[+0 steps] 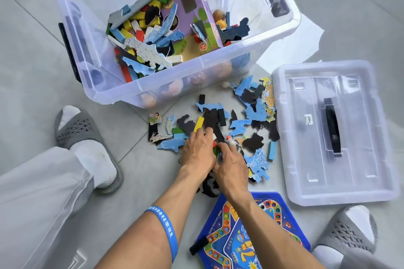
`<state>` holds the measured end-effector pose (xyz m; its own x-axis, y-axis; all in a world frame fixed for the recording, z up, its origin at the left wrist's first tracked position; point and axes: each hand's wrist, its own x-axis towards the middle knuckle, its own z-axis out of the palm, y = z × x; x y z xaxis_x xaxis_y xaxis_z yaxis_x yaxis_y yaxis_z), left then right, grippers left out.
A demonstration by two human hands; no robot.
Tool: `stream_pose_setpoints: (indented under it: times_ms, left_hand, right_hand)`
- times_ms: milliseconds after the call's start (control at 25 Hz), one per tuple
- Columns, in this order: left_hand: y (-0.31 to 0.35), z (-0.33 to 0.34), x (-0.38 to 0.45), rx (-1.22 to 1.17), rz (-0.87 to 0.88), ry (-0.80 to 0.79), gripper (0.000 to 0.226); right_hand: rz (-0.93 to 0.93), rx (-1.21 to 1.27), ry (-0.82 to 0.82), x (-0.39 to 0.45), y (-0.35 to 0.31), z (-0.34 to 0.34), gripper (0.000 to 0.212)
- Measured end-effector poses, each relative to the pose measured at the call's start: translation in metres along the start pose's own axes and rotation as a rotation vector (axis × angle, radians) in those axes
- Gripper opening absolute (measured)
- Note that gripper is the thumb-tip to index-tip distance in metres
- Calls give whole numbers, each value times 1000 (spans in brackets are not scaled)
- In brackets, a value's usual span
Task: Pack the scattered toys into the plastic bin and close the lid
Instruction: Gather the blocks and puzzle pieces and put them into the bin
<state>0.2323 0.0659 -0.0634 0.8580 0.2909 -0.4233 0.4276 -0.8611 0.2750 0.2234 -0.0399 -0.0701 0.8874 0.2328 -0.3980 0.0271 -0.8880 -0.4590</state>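
Observation:
A clear plastic bin (153, 91) stands open on the floor at the top, holding coloured blocks, blue and black puzzle pieces and a purple box (196, 17). Its clear lid (306, 159) with a black handle lies flat at the right. A scatter of blue and black puzzle pieces (244, 124) and a few blocks covers the floor between them. My left hand (197, 152) and my right hand (231, 167) are side by side in the pile, fingers curled around a bunch of pieces, including a yellow block (199, 123). What lies under my palms is hidden.
A blue game board (220, 238) lies on the floor under my right forearm. My feet in grey slippers (87, 148) sit at the left and at the lower right (347, 231). The floor is grey tile.

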Motion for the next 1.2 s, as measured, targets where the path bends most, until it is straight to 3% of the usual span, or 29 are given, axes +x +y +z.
stream_pose_setpoints:
  times_ms: [200,440,600,800,920,1080,1200]
  left_hand:
    - [-6,-4,6,-219,-158,-167,46]
    - [9,12,-10,-20,-18,-165,57]
    - [19,16,-16,-52,-37,-172,52]
    - [12,14,-21,-134,-156,-157,36]
    - [6,7,-19,-491,-325,-130,11]
    - [-15,-17,-10,-1380,-631,-153,24]
    - [-34,-34,0,-1520,-665,-33,25]
  right_hand:
    - [5,134,49,-2,2,1,15]
    - [250,292,214,-12,28,-23,15]
    - [393,287,364,-3,60,-55,18]
    - [309,37,217,24,83,-73,31]
    - [248,-84,165,33,81,-67,24]
    - [317,90,224,43,70,-70,15]
    - [417,383,356,40,51,-74,15]
